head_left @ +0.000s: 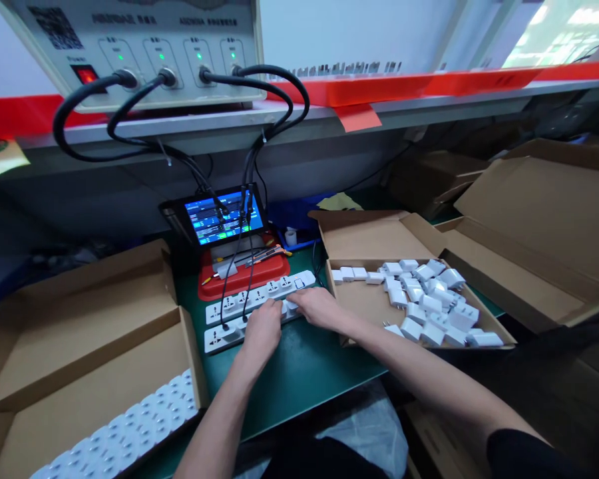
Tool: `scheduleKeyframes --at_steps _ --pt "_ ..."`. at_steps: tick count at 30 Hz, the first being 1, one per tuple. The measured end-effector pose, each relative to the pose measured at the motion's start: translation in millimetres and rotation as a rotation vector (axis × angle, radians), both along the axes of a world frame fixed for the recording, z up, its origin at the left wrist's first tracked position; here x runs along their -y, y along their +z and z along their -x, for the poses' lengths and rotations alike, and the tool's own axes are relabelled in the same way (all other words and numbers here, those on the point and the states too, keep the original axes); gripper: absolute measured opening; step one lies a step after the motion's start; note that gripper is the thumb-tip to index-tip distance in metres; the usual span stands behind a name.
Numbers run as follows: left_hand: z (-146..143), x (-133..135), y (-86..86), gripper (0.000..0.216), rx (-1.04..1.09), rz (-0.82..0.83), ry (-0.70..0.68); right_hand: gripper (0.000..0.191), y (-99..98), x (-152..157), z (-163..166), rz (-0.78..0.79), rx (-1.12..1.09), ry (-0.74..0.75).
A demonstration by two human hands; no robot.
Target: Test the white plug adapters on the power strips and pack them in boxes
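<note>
Two white power strips lie side by side on the green tabletop; the far power strip (267,293) shows bare sockets, while the near power strip (214,342) carries white chargers along it. My left hand (264,326) is closed over the near strip, and its fingers hide what they grip. My right hand (319,307) reaches in from the right, fingertips pinched at a white charger (290,309) on the same strip. Two thin black cables run down to the near strip's left part, where a charger (232,332) sits beside my left hand.
An open cardboard box (359,299) of loose white chargers stands right; another box (100,372) with rows of white pieces stands left. Behind the strips are a red tray (214,287) with tools and a lit screen (219,216). A tester (144,46) with thick cables sits on the shelf above.
</note>
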State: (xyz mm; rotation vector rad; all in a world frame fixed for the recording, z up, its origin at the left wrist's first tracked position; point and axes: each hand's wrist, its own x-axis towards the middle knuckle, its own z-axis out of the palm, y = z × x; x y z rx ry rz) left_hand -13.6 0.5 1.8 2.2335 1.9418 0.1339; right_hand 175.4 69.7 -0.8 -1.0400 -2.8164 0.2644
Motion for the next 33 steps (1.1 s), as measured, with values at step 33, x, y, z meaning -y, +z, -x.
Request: scheduleKeyframes --at_steps 33 --pt "61 24 9.7 0.034 0.669 -0.236 0.078 0.009 3.8 -23 -11 0.296 -0.468 -0.086"
